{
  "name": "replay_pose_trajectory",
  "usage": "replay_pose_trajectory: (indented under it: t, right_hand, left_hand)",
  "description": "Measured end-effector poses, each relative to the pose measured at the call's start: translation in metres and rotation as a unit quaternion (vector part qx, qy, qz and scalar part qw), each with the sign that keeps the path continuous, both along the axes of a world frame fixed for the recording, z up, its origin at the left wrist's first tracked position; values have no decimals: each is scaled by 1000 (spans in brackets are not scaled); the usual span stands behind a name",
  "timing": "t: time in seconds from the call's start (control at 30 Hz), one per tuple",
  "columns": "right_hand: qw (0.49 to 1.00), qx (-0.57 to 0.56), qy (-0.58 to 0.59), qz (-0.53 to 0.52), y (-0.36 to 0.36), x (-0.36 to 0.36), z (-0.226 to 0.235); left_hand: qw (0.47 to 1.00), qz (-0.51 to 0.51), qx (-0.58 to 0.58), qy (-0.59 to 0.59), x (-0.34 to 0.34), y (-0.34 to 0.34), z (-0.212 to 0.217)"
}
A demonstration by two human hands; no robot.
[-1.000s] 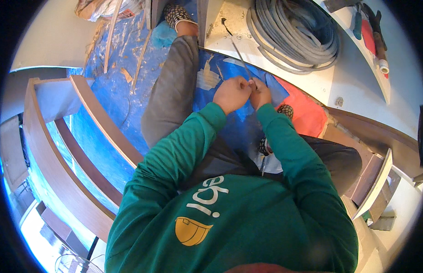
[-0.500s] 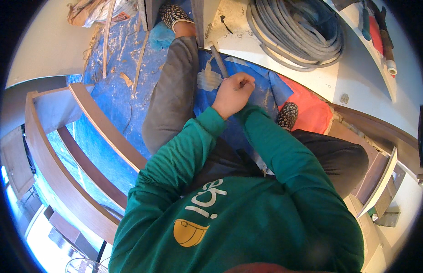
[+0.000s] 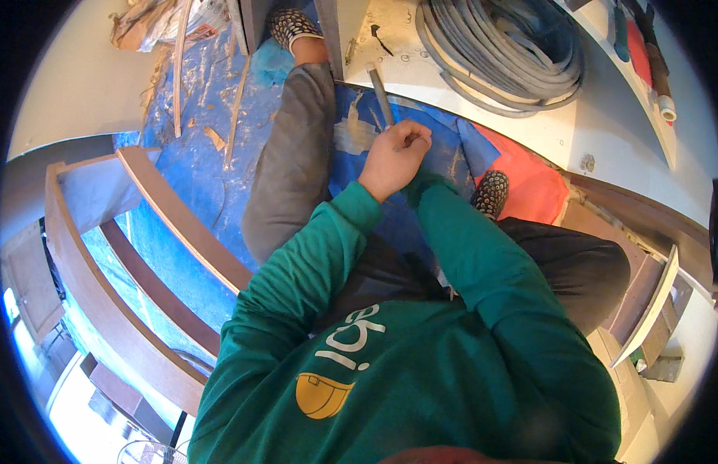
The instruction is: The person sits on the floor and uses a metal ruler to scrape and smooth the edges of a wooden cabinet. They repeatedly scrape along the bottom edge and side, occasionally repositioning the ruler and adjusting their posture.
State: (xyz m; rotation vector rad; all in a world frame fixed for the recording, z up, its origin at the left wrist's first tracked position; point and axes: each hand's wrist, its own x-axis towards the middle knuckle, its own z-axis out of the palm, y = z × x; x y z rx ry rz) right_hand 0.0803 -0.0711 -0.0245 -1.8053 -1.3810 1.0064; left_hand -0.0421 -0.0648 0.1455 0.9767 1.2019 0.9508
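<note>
My left hand [image 3: 394,158] is curled around the lower end of a narrow grey flat strip [image 3: 381,93]. The strip points up and away, toward the edge of a white curved panel [image 3: 606,131]. The hand hovers over a blue tarp [image 3: 189,162], just right of my grey-trousered left leg [image 3: 293,170]. My right green sleeve [image 3: 452,232] ends right under the left hand. My right hand is almost wholly hidden behind the left one, so its grip cannot be made out.
A coil of grey hose [image 3: 498,46] lies on the white panel. Curved brown wooden frames [image 3: 166,216] stand at the left. An orange cloth [image 3: 529,185] lies beside my right shoe [image 3: 490,193]. Wood scraps [image 3: 212,139] litter the tarp.
Both hands were side by side a second ago. The right hand has slipped out of sight behind the left, and the grey strip now sticks out above the left hand.
</note>
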Motion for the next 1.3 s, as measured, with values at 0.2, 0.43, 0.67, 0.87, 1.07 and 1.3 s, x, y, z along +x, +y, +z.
replay_pose_trajectory:
  t: [0.2,0.43,0.67,0.87,1.07,1.3]
  right_hand:
    - [997,7,8,-72,31,33,-32]
    - [993,-26,-103,-46,30,53,19]
    - [995,-54,-69,-51,15,85,20]
    - [992,-78,-59,-85,20,90,2]
    - [978,-145,96,-118,11,56,34]
    - [873,-101,275,-390,25,73,41]
  left_hand:
    - [1000,18,22,2,2,-1,11]
    - [1000,-21,0,10,6,-2,14]
    - [999,1,14,45,7,-5,6]
    - [999,-22,16,37,17,-1,-2]
    - [998,-11,16,57,13,-6,1]
    - [997,-42,-7,63,14,-2,3]
